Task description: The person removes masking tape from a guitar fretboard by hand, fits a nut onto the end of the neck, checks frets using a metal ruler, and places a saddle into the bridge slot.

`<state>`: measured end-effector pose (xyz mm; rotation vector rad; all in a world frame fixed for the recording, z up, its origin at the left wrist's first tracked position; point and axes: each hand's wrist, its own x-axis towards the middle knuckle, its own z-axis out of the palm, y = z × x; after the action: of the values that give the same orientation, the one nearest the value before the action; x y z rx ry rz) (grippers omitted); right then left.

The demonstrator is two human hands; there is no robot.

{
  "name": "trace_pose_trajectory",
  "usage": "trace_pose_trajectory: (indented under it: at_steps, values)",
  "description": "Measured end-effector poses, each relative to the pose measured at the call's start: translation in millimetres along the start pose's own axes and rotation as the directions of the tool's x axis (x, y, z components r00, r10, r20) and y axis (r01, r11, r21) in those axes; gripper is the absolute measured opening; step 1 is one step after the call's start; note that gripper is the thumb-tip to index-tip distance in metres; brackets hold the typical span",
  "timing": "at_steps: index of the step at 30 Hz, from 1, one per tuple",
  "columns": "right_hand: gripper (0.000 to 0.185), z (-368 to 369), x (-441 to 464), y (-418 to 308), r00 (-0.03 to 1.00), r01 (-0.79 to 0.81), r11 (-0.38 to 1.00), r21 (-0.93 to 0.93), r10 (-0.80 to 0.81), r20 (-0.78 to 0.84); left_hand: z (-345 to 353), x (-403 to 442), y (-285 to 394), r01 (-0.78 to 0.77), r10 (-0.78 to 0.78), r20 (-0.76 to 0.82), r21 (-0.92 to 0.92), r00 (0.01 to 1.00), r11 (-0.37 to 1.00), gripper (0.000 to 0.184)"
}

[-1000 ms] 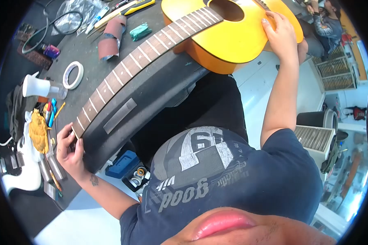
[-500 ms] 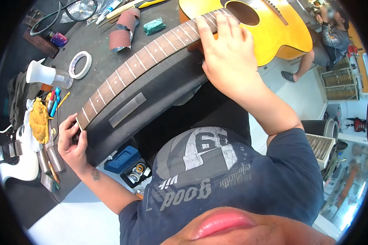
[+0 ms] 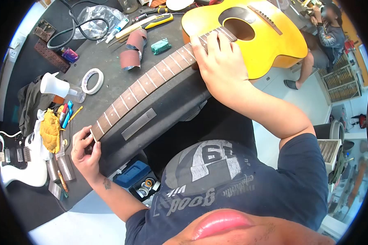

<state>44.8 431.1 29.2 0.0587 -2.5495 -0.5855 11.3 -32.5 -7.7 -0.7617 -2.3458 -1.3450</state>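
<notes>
The bench (image 3: 115,83) is dark. The yellow guitar (image 3: 255,55) lies upon it, with a part beyond the near edge. Close to this edge there is also a flat strip (image 3: 139,124). Behind the neck (image 3: 156,76) lie a tape roll (image 3: 84,83), sandpaper (image 3: 130,59), a green lump (image 3: 160,46) and a plastic bag (image 3: 97,21); at the left end, a white guitar (image 3: 32,170).

Yellow acoustic guitar (image 3: 274,45) face up at the bench (image 3: 110,59). Left hand (image 3: 85,152) pinches the nut end of the fretboard (image 3: 145,85); right hand (image 3: 223,67) lies over it near the body, fingers across the frets, can't tell if it grips. Beyond the neck: sandpaper (image 3: 130,60), green bundle (image 3: 160,46), tape roll (image 3: 101,83). White electric guitar (image 3: 33,173) sits left; second person (image 3: 332,41) far right.
</notes>
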Motion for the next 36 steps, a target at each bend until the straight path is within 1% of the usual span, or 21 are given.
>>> trace_pose_trajectory:
  at_steps: [1, 4, 7, 11, 13, 16, 22, 25, 26, 29, 31, 32, 36]
  values:
    - [0.081, -0.6, -0.3, -0.3, 1.000, -0.007, 1.000, -0.005, 0.007, 0.010, 0.6, 0.3, 0.2, -0.005, 0.005, -0.002, 0.002, 1.000, 1.000, 0.026]
    - [0.083, -1.7, -1.1, -0.6, 0.999, -0.015, 1.000, 0.003, 0.014, 0.029, 2.3, 1.4, 1.9, -0.015, 0.015, -0.016, 0.001, 1.000, 1.000, 0.025]
    - [0.084, -5.9, -1.5, -1.7, 0.996, -0.026, 1.000, 0.006, 0.026, 0.087, 2.5, 1.6, 3.5, -0.019, 0.019, -0.016, -0.007, 1.000, 1.000, 0.025]
    - [0.082, -3.6, -0.2, -4.7, 0.995, -0.052, 0.999, 0.015, 0.050, 0.087, 3.3, -0.1, 6.1, 0.056, -0.058, -0.051, -0.032, 0.997, 0.998, 0.024]
    - [0.081, 1.7, -1.1, -5.1, 0.996, -0.058, 0.998, 0.004, 0.057, 0.065, 4.2, 1.5, 8.0, 0.037, -0.039, -0.058, -0.024, 0.998, 0.999, 0.023]
    - [0.067, -0.9, -2.6, -4.8, 0.998, -0.059, 0.998, 0.010, 0.058, 0.029, 4.2, 1.7, 9.0, 0.043, -0.044, -0.056, -0.024, 0.997, 0.999, 0.022]
    - [0.064, -0.2, -2.3, -6.8, 0.997, -0.078, 0.997, -0.004, 0.078, 0.019, 4.7, 1.2, 8.8, 0.045, -0.046, -0.056, -0.012, 0.997, 0.999, 0.021]
    - [0.077, -3.8, -0.8, -7.4, 0.991, -0.090, 0.996, 0.010, 0.088, 0.104, 5.1, 2.2, 10.3, 0.036, -0.037, -0.056, -0.023, 0.998, 0.999, 0.022]
    - [0.075, -3.5, 0.3, -8.5, 0.984, -0.109, 0.994, 0.017, 0.106, 0.141, 5.2, 3.1, 9.9, 0.026, -0.027, -0.056, -0.019, 0.998, 0.999, 0.022]
    - [0.076, -6.0, 2.6, -9.2, 0.976, -0.136, 0.989, 0.060, 0.123, 0.178, 5.1, 0.0, 8.0, 0.020, -0.023, -0.073, -0.038, 0.997, 0.999, 0.027]
    - [0.077, -8.1, 1.7, -10.3, 0.977, -0.168, 0.980, 0.111, 0.150, 0.152, 6.0, -1.3, 8.3, 0.042, -0.048, -0.081, -0.073, 0.996, 0.996, 0.030]
    - [0.076, -6.9, 1.1, -9.8, 0.976, -0.178, 0.976, 0.122, 0.160, 0.146, 5.4, -1.2, 6.4, 0.022, -0.028, -0.082, -0.069, 0.996, 0.997, 0.033]
    - [0.072, -7.1, 1.9, -10.7, 0.975, -0.198, 0.972, 0.127, 0.182, 0.125, 5.3, -1.7, 2.7, -0.007, -0.001, -0.087, -0.089, 0.996, 0.996, 0.032]
